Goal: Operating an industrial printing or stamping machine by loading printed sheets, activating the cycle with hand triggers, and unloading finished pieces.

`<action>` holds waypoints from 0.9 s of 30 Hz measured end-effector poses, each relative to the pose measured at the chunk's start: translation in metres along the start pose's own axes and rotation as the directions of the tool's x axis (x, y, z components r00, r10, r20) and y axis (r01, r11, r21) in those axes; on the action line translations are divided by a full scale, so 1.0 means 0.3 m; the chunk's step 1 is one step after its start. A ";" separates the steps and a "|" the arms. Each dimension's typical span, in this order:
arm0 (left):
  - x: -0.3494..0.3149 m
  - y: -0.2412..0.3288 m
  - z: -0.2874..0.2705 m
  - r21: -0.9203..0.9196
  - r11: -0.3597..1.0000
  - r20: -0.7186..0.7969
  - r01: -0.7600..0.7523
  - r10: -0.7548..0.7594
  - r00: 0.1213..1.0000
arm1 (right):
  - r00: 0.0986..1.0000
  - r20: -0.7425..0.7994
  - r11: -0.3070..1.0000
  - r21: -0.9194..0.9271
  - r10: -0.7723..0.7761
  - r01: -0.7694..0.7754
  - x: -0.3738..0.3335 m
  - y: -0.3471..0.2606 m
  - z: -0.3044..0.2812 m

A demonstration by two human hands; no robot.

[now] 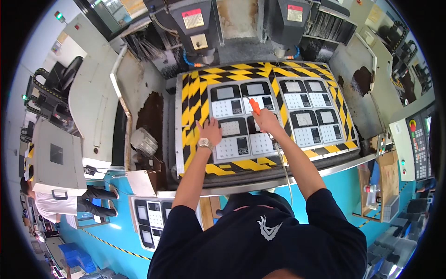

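Note:
My right hand is closed around an orange air blow gun, its tip pointing away from me over the left group of panels. A thin pale hose trails from it along my forearm and over the front edge. My left hand, a watch at the wrist, rests with fingers spread at the left edge of that group. The black-and-white panels lie flat in two groups on the machine bed, framed by yellow-and-black striped tape.
Two spindle heads stand behind the bed, with blue coolant nozzles. Metal guards flank it. A control panel is at right. More panels lie below left. Another person is at far left. A wooden rack stands lower right.

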State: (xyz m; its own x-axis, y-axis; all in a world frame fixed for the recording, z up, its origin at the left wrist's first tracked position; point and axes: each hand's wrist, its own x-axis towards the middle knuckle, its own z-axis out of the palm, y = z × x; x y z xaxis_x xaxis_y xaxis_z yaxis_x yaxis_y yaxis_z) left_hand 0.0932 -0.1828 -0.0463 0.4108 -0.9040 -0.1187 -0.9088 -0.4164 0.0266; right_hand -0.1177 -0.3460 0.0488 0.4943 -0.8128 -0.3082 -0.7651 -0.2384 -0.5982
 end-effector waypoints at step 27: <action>0.087 0.319 0.055 -0.161 0.983 -0.304 -0.090 0.038 0.952 | 0.936 0.023 0.929 0.116 0.352 -0.352 -0.854 0.189 -0.069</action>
State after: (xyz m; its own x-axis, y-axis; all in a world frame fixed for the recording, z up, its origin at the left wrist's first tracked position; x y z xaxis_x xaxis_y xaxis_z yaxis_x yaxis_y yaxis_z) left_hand 0.0159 -0.2447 -0.0632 0.3792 -0.9056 0.1899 -0.9184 -0.3434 0.1965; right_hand -0.2965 -0.1622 0.1092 0.2027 -0.8322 -0.5161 -0.8368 0.1266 -0.5327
